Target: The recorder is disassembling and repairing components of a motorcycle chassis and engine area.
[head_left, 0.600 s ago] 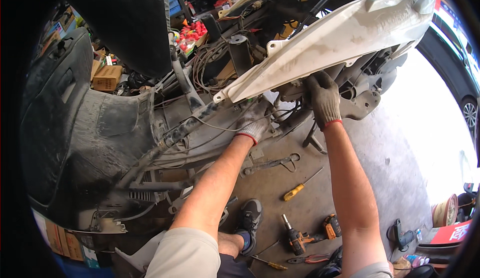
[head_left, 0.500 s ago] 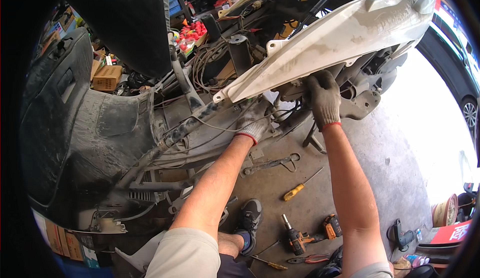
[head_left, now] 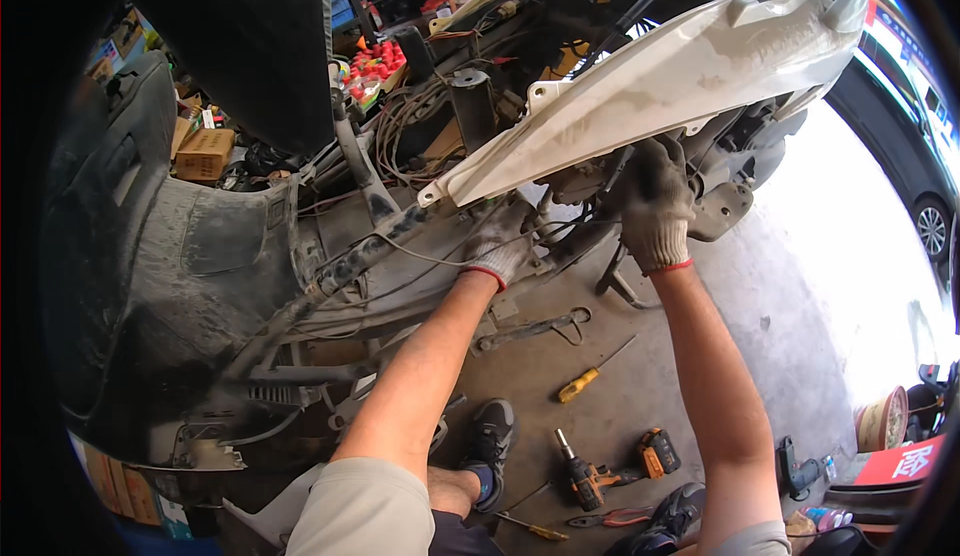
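- Motor scooter (head_left: pixel 230 231): partly stripped; extends from the left side to the upper right of the frame. Tubes and wiring are exposed at the centre.
- White body panel (head_left: pixel 660 91): slants from the centre to the upper right, above the scooter's exposed parts. Its surface is smudged with dirt.
- Right hand (head_left: pixel 657 201): gloved, right of centre, below the panel's lower edge. Fingers reach upward among dark parts; from where I stand, I cannot tell whether they grip anything.
- Left hand (head_left: pixel 502 244): gloved, at the centre, below the panel's lower-left end. Fingertips are hidden among the scooter's parts; I cannot tell whether they are closed on one.
- Cordless driver (head_left: pixel 588 481): orange and black, on the floor (head_left: pixel 740 316), lower centre. Nose points toward the top of the frame; battery lies to the right.
- Screwdriver (head_left: pixel 578 386): yellow handle, on the floor above the driver, shaft toward the upper right.
- Pliers (head_left: pixel 625 517): reddish grips, on the floor near the lower edge, below the driver.
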